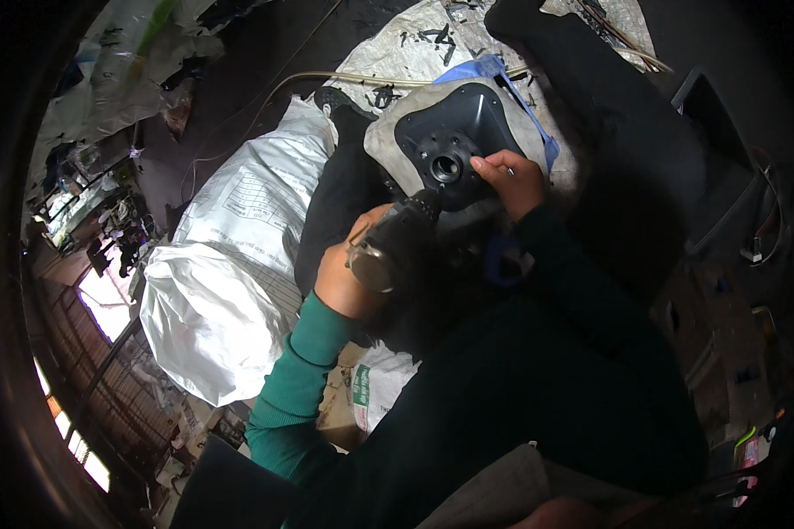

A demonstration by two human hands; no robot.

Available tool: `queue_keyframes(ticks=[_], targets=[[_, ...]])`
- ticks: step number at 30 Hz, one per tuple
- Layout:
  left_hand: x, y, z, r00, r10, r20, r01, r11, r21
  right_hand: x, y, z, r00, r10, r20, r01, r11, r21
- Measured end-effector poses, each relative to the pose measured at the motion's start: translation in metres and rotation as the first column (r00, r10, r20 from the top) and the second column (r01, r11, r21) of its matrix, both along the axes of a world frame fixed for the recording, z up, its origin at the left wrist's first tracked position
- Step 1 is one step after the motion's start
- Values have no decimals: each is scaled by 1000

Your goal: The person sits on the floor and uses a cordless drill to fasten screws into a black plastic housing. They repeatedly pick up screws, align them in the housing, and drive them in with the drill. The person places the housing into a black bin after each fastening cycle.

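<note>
In the head view, our left hand [344, 278] was wrapped around a dark power tool [393, 240], its nose pointing toward 1 o'clock at a black moulded part [460, 132]. That part lay at 1 o'clock from the picture's centre, set against a pale grey panel [383, 143] with blue cloth [475, 70] along its upper edge. Our right hand [516, 183] came in at 3 o'clock of the round collar [448, 180], thumb and forefinger drawn close together just beside it. A small shiny piece [510, 171] showed among its curled fingers, but we could not tell whether it was a screw, or whether they gripped it.

We judged the step in hand to be lining up the tool with the small holes around the collar. Doing it well called for a nose square to the face rather than leaning in from 7 o'clock, fingertips clear before any spin, a slow start, and steady pressure against rocking.
</note>
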State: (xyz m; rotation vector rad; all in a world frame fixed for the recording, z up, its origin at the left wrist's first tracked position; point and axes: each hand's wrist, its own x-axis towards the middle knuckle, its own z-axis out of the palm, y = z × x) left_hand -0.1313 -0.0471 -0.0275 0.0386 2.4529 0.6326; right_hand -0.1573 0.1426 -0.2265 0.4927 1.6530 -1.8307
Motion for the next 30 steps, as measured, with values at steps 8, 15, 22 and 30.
queue_keyframes(ticks=[8, 15, 22, 30], targets=[[47, 2, -4, 957, 250, -147, -236, 966, 105, 2, 4, -2, 962, 98, -256, -52, 982, 180], [75, 16, -13, 902, 417, -112, -403, 906, 125, 11, 7, -6, 880, 215, -423, -65, 938, 341], [65, 6, 30, 753, 652, 88, -621, 661, 422, 14, 2, -20, 848, 259, -462, -69, 919, 388], [126, 39, 44, 868, 444, -222, -339, 857, 388, 14, 61, 7, 930, 62, 363, 275, 539, -796]])
